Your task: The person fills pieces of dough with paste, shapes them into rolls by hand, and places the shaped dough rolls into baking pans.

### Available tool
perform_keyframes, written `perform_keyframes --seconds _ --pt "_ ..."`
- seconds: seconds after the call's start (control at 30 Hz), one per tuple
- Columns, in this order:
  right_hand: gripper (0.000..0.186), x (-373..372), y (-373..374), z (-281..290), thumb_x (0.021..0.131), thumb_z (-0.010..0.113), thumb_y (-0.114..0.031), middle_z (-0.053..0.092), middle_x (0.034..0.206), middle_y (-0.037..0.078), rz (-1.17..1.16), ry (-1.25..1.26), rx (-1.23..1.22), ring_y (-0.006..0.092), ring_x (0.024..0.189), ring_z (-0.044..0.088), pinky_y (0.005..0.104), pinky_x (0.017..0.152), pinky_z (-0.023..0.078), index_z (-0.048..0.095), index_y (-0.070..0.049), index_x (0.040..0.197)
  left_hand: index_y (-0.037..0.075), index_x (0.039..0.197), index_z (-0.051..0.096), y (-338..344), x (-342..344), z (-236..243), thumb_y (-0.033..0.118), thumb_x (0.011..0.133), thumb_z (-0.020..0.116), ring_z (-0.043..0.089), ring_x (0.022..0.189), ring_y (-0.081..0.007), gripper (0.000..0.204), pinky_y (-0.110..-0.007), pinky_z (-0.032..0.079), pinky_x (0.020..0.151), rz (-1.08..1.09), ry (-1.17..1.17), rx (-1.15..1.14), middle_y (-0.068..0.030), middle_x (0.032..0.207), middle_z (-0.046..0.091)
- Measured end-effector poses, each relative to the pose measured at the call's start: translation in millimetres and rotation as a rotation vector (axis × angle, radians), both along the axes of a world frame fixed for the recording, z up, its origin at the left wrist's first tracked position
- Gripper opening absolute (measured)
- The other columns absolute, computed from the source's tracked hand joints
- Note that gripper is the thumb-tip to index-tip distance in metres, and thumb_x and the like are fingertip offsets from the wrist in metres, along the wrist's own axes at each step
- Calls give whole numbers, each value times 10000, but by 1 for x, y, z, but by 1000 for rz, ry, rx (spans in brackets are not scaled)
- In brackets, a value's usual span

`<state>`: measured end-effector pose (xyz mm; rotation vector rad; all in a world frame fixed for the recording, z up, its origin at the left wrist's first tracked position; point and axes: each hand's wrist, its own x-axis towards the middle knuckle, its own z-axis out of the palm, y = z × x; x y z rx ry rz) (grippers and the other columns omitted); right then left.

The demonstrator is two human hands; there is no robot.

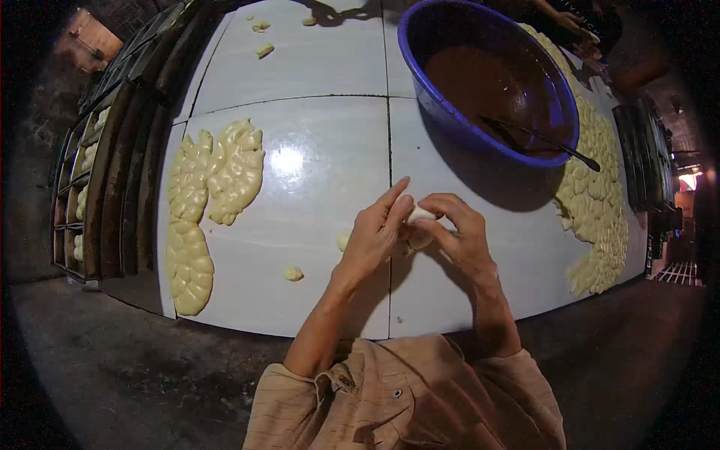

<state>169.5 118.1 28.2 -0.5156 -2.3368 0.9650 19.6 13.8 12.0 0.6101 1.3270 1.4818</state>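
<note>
Both my hands meet over the near middle of the white table, working a small pale piece of dough (422,215). My right hand (463,234) pinches it between thumb and curled fingers. My left hand (375,236) closes against its other side, with a finger pointing forward. Part of the dough is hidden by the fingers. A small dough lump (343,241) lies beside my left hand, and another dough scrap (293,274) sits nearer the front edge. Farther right stands a big blue basin (480,139) of brown paste, a long-handled utensil (559,141) resting in it.
Flattened dough portions (191,251) lie clustered along the table's left side, and more dough (596,202) covers its right side. Compartmented trays (84,180) holding dough stand stacked at the left. Dark trays (643,157) line the right. Another person's hands (577,30) show at the far right.
</note>
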Motion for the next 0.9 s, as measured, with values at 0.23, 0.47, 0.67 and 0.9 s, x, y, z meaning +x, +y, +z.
perform_keyframes --seconds 0.23,0.47,0.67,0.9 --pt "292 15 9 -34 951 590 -203 679 1063 149 25 -354 -465 272 955 664 382 852 524 647 0 1152 39 1446 415 -20 -6 -24 320 691 858 559 1184 -383 919 -462 432 1007 -321 997 44 -212 1313 571" --pt "268 39 3 -25 966 565 -188 669 1063 162 -3 -396 -187 303 991 647 393 886 499 646 9 1128 90 1221 612 -24 1 -36 256 762 780 558 1081 -300 516 -439 402 941 -401 1179 -51 -113 1090 611" --pt "260 29 -10 -38 971 562 -182 658 1082 151 60 -337 -286 307 983 644 389 840 526 628 -3 1147 91 1196 641 -20 6 -43 238 792 747 567 1089 -281 443 -443 416 928 -392 1261 -25 -92 1125 616" --pt "745 40 -5 -27 834 656 -562 526 1343 193 39 -498 230 367 1149 569 478 938 477 507 -78 1380 134 1500 359 -31 -1 -33 445 674 836 480 1279 -346 1003 -488 368 1059 -428 1277 -56 -149 1434 464"
